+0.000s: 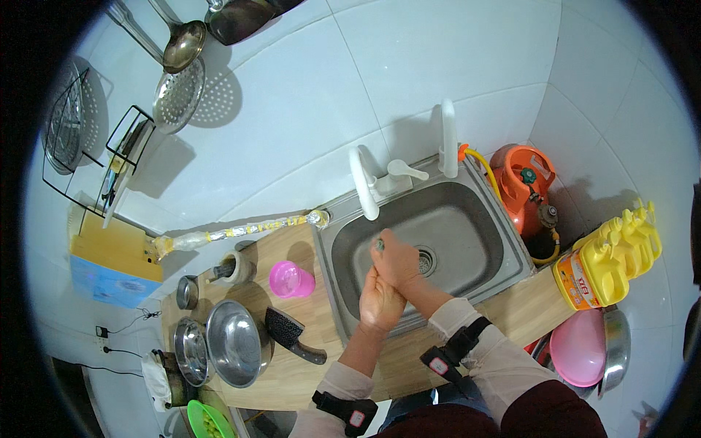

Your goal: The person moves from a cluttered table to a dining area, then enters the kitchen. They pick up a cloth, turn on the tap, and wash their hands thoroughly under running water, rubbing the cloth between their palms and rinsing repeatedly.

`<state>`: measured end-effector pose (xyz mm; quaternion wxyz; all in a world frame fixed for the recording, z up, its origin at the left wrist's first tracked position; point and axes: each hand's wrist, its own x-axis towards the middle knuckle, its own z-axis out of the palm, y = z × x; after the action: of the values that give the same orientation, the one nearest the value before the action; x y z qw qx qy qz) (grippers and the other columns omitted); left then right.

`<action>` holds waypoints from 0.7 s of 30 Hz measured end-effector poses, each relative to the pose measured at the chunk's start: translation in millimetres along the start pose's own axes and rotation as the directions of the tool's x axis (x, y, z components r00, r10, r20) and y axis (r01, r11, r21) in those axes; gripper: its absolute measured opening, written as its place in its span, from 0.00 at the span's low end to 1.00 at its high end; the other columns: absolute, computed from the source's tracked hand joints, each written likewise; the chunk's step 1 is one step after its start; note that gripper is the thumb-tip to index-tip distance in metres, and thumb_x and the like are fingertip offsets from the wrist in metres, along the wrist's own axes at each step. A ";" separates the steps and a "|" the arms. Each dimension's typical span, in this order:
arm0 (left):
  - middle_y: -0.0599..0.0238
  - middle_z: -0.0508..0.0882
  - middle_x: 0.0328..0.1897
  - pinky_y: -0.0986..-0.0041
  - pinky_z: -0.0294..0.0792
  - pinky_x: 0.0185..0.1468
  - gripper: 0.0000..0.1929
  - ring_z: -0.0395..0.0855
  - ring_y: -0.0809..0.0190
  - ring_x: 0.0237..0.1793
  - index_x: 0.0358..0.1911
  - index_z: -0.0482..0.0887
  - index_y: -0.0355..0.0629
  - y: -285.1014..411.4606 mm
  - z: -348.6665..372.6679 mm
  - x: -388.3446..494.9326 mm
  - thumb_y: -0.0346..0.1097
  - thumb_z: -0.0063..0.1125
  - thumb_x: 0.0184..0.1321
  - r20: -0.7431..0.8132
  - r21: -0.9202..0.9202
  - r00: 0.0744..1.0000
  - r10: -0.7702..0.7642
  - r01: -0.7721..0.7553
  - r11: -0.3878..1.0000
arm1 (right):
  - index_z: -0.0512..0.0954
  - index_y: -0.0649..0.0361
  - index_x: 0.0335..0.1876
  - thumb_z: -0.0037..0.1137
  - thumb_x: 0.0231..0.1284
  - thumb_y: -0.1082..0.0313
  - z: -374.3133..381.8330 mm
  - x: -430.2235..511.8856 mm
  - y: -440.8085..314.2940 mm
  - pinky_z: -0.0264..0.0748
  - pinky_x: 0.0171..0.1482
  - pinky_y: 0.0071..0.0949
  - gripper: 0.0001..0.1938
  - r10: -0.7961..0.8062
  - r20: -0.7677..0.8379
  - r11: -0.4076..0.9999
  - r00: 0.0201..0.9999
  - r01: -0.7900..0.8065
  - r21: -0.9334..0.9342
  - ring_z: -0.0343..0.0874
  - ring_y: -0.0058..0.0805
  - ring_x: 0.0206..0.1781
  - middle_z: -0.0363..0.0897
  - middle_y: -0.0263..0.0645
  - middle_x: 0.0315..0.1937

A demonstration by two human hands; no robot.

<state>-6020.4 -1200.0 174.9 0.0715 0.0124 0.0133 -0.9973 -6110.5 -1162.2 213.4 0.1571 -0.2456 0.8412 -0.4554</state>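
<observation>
Both of my hands are over the stainless steel sink [465, 219], close together and overlapping. My right hand [398, 261] is curled into a fist, with a small greenish thing [380, 245] showing at its fingers; what it is cannot be made out. My left hand [380, 301] is turned partly palm up and touches the underside of the right, which hides some of its fingers. The white faucet spout [362, 186] curves over the basin just beyond them, beside its lever handle [406, 170]. Right of my fist lies the round drain [425, 260].
Left of the sink are a pink cup [291, 280], a cleaver [293, 334], a steel bowl [234, 343] and a mortar [238, 268] with pestle. To the right stand an orange gas cylinder [517, 189], yellow detergent bottles [608, 263] and a pink basin [579, 347].
</observation>
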 end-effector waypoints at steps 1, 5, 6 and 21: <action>0.67 0.63 0.65 0.63 0.47 0.67 0.21 0.55 0.61 0.66 0.60 0.62 0.48 0.4 -1.0 -0.4 0.43 0.26 0.68 0.043 0.017 0.999 0.002 -0.003 1.000 | 0.68 0.60 0.37 0.48 0.53 0.55 -1.5 0.9 0.9 0.69 0.39 0.47 0.16 -0.008 0.055 0.999 0.998 0.009 -0.032 0.74 0.54 0.38 0.75 0.51 0.34; 0.68 0.63 0.65 0.64 0.47 0.67 0.21 0.57 0.59 0.65 0.61 0.61 0.49 14.4 0.2 5.5 0.44 0.26 0.67 -0.009 0.264 0.995 0.101 -0.095 0.960 | 0.69 0.61 0.37 0.49 0.52 0.55 23.5 -29.4 -3.9 0.71 0.37 0.46 0.16 -0.336 -0.265 0.928 0.904 0.269 -0.260 0.75 0.53 0.35 0.76 0.51 0.33; 0.67 0.63 0.65 0.64 0.47 0.67 0.21 0.57 0.59 0.65 0.62 0.60 0.49 17.8 1.6 7.4 0.45 0.25 0.67 -0.133 0.366 0.972 0.193 -0.133 0.921 | 0.69 0.61 0.38 0.50 0.51 0.55 31.3 -35.4 -4.4 0.71 0.37 0.46 0.16 -0.458 -0.375 0.868 0.806 0.315 -0.383 0.75 0.53 0.35 0.76 0.51 0.33; 0.68 0.59 0.68 0.62 0.46 0.68 0.23 0.55 0.58 0.66 0.64 0.57 0.52 6.1 14.8 3.5 0.46 0.24 0.67 -0.288 0.399 0.927 0.240 -0.111 0.910 | 0.50 0.65 0.62 0.42 0.58 0.54 -13.7 -47.2 -11.6 0.41 0.63 0.44 0.31 -0.186 0.348 0.972 0.919 0.119 0.203 0.45 0.55 0.64 0.44 0.61 0.61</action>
<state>-6023.3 -1206.9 189.4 0.1552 0.1939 -0.1671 -0.9542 -6074.9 -1131.9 232.5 0.2958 -0.3760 0.7314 -0.4860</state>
